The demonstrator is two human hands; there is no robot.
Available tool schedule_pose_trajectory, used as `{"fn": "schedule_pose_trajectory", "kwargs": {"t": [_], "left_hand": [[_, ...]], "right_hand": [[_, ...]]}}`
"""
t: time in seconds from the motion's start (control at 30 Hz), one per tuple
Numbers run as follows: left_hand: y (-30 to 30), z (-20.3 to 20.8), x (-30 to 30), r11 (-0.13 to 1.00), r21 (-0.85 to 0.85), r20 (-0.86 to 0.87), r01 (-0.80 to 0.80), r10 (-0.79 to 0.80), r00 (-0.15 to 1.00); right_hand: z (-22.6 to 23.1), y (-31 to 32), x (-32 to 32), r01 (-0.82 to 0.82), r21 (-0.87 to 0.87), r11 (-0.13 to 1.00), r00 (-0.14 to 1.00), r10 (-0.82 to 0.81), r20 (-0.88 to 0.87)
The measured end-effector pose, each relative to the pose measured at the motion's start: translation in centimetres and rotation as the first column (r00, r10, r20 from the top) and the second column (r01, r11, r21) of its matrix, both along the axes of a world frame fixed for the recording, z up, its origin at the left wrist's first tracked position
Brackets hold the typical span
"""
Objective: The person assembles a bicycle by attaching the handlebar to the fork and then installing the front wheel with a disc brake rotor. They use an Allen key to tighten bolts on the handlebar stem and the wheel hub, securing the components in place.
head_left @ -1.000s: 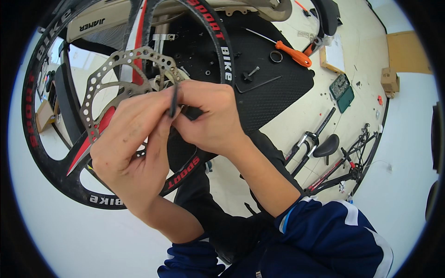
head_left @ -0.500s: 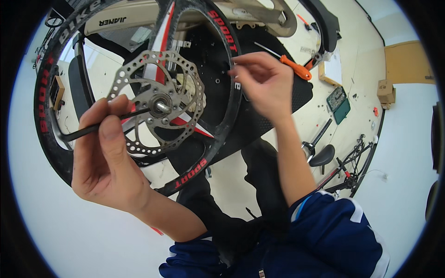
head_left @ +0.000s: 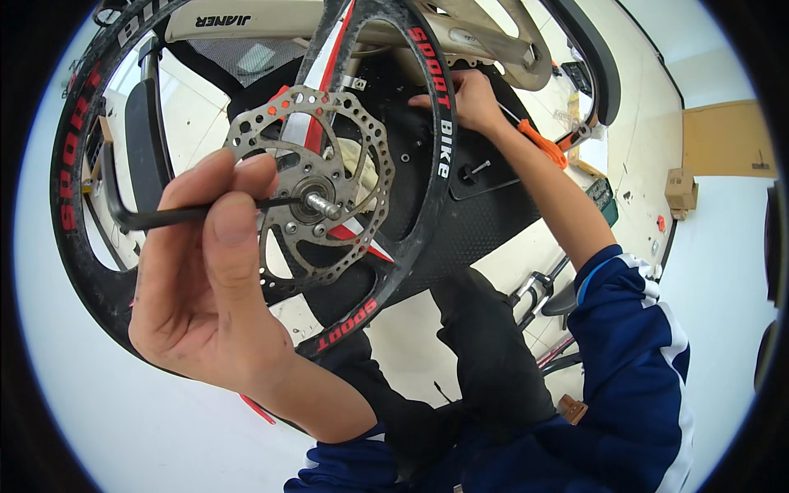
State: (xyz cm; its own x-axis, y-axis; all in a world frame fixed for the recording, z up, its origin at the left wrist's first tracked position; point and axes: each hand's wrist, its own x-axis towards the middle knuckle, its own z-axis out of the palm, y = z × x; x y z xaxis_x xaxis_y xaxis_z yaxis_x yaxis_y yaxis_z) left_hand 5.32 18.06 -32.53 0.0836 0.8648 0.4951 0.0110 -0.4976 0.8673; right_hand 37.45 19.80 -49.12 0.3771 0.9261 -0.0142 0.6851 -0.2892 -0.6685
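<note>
Left hand (head_left: 215,308), left of centre, pinches black hex key (head_left: 168,218) between thumb and fingers; bent end points up at far left, straight end near threaded axle (head_left: 325,206), contact unclear. Axle juts from middle of brake disc (head_left: 288,177), upper centre of frame, on black spoked wheel (head_left: 423,222). Right hand (head_left: 475,100), upper right of centre, fingers curled low over black textured surface (head_left: 493,214); cannot tell whether gripping anything. Orange-handled screwdriver (head_left: 542,144) just beside right forearm, bolt (head_left: 477,170) lower down.
</note>
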Motion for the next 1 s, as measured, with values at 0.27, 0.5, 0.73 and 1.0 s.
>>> {"fn": "schedule_pose_trajectory", "kwargs": {"t": [0.27, 0.5, 0.73, 1.0], "left_hand": [[-0.1, -0.1, 0.6, 0.98, 0.033, 0.076, 0.198, -0.2, 0.977], [0.6, 2.6, -2.4, 0.425, 0.169, 0.5, 0.889, -0.815, 0.294], [-3.4, 2.9, -4.4, 0.276, 0.249, 0.598, 0.928, -0.798, 0.077], [-5.4, 2.1, -2.6, 0.22, 0.255, 0.627, 0.941, -0.779, 0.012]], "right_hand": [[-2.0, 2.6, -1.7, 0.117, 0.136, 0.984, 0.946, -0.152, 0.285], [0.3, -2.2, 1.2, -0.016, 0.038, 0.999, 1.0, 0.016, 0.0], [1.7, -14.7, -3.7, 0.239, 0.097, 0.966, 0.956, -0.216, -0.2], [-0.9, -17.7, -7.1, 0.279, 0.131, 0.951, 0.946, -0.248, -0.211]]}}
